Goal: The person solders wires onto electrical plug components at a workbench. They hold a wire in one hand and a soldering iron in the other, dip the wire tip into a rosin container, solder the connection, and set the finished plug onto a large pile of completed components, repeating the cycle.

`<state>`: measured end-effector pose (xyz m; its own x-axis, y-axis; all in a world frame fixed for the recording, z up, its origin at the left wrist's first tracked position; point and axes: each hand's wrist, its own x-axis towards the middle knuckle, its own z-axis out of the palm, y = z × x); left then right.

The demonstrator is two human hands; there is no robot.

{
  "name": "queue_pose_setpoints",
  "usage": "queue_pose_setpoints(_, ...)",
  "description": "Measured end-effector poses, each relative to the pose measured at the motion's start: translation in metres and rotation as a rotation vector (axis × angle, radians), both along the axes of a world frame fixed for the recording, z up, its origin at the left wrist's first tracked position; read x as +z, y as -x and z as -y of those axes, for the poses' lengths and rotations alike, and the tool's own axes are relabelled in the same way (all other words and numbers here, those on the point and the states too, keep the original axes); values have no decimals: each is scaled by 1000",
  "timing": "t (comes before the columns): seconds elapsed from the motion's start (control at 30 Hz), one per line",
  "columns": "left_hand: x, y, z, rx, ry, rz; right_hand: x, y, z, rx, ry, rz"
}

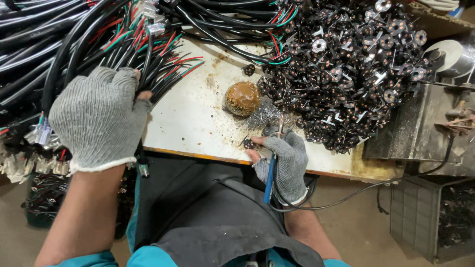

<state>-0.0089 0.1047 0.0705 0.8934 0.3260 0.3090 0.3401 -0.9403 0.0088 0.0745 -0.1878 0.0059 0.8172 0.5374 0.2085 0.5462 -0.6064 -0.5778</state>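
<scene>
Grey-gloved, your left hand point(99, 118) gripped the black cables point(74, 44) while your right hand point(282, 160) closed on a blue-handled soldering iron point(270, 173) at the white surface point(193, 118); a large heap of disc parts point(346, 69) remained unworked.

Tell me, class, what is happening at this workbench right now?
A person in grey fingerless gloves sits at a stained white bench. The left hand grips a bundle of black cables with coloured wire ends. The right hand holds a blue-handled soldering iron and a small black part, beside a brown paste pot and a heap of similar parts.
</scene>
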Motion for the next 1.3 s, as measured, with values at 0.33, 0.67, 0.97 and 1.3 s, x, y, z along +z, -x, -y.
queue_pose_setpoints(0.33,9,54,-10,100,496,236,-4,1,0,-11,34,63)
queue_pose_setpoints(0.67,-38,37,63,-405,1220,-221,17,33,25,-229,-624,-496)
queue_pose_setpoints(0.97,-50,44,52,-555,1181,-565,16,45,31,-38,-609,-471)
queue_pose_setpoints(1.3,-44,23,124,-349,1388,-215,16,54,24,-37,-511,-508)
